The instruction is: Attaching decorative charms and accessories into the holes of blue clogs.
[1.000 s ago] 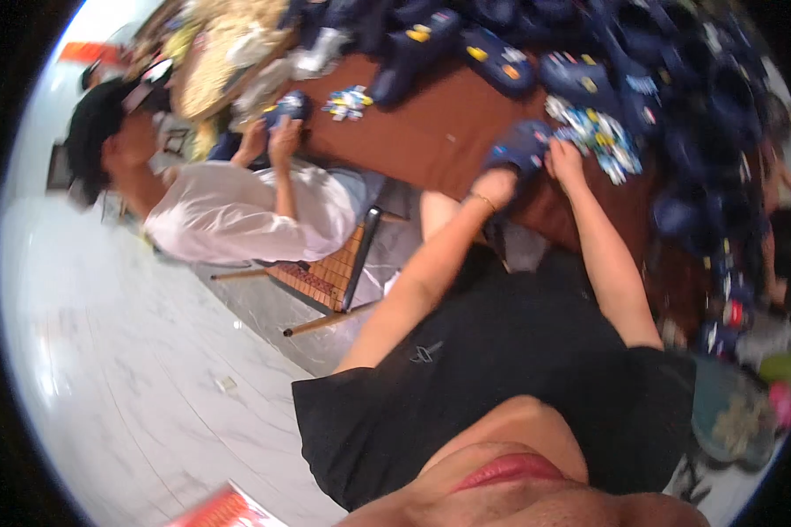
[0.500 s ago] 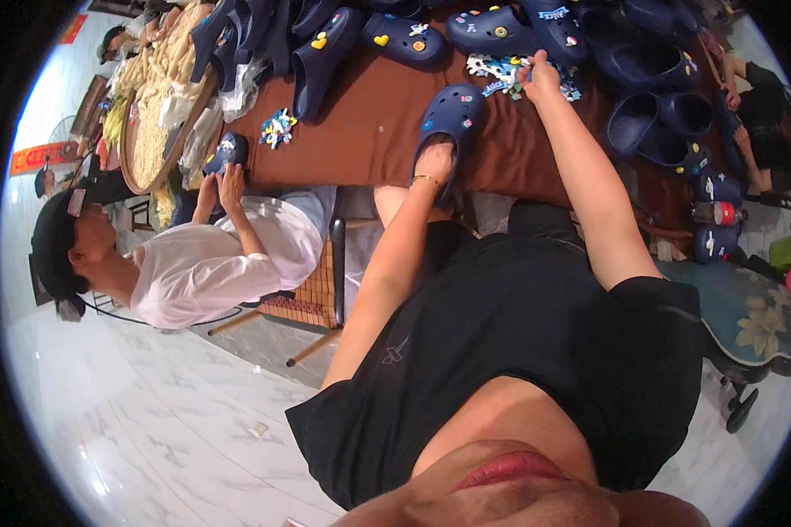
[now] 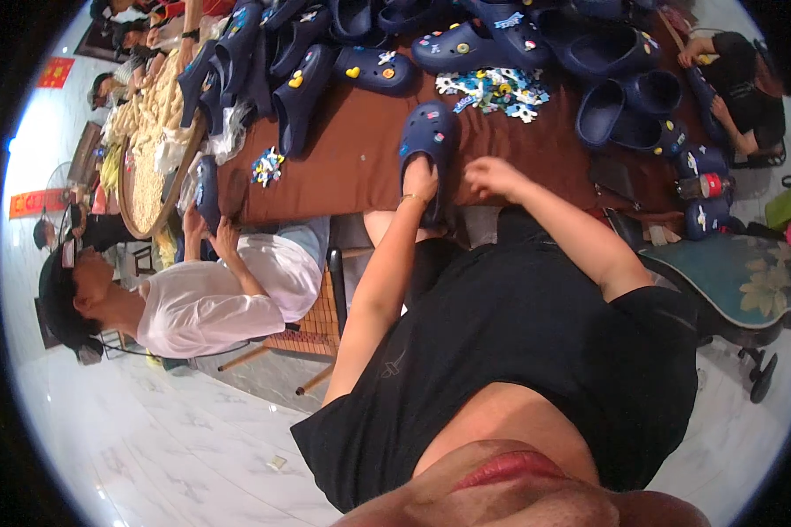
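A navy clog (image 3: 429, 129) with holes and a few small charms lies at the table's near edge, toe pointing away. My left hand (image 3: 420, 178) reaches into its opening and grips it from inside; the fingers are hidden in the shoe. Just right of the clog, my right hand (image 3: 494, 178) hovers over the cloth with its fingers curled together. Whatever they may pinch is too small to make out. Beyond it lies a heap of colourful shoe charms (image 3: 501, 92), in white, blue and yellow.
Many navy clogs, such as one with yellow hearts (image 3: 303, 97), crowd the far side of the brown tablecloth (image 3: 343, 176). At left, a person in white (image 3: 228, 294) handles another clog beside a small charm pile (image 3: 267, 167). A bottle (image 3: 703, 186) lies among clogs at right.
My right hand has drawn back from the charm heap toward the clog, its fingers now curled. My left hand stays in the clog. The person at left has tilted their clog upright.
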Available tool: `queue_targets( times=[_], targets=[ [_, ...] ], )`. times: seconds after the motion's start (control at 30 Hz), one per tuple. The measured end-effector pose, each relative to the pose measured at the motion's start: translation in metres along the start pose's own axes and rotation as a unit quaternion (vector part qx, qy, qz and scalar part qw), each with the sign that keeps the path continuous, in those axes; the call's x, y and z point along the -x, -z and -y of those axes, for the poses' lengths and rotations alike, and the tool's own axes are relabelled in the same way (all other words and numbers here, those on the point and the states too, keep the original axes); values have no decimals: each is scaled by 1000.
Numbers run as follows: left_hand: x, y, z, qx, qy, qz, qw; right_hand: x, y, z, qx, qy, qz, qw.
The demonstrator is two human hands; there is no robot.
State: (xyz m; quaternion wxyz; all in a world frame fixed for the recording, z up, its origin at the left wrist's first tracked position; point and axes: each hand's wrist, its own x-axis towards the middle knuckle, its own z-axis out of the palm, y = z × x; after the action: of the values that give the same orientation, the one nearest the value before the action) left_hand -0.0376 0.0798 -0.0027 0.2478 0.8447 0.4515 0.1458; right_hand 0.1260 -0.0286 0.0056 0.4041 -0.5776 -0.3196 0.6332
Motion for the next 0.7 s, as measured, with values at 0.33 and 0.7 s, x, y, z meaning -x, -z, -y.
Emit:
queue_targets(
  times=[0.33,0.7],
  targets=[
    [11,25,-118,108,-218,-58,968,37,-35,-9,177,233,-316,902],
    [50,44,-112,154,-279,171,932,137,172,93,-148,269,-589,748]
  ],
)
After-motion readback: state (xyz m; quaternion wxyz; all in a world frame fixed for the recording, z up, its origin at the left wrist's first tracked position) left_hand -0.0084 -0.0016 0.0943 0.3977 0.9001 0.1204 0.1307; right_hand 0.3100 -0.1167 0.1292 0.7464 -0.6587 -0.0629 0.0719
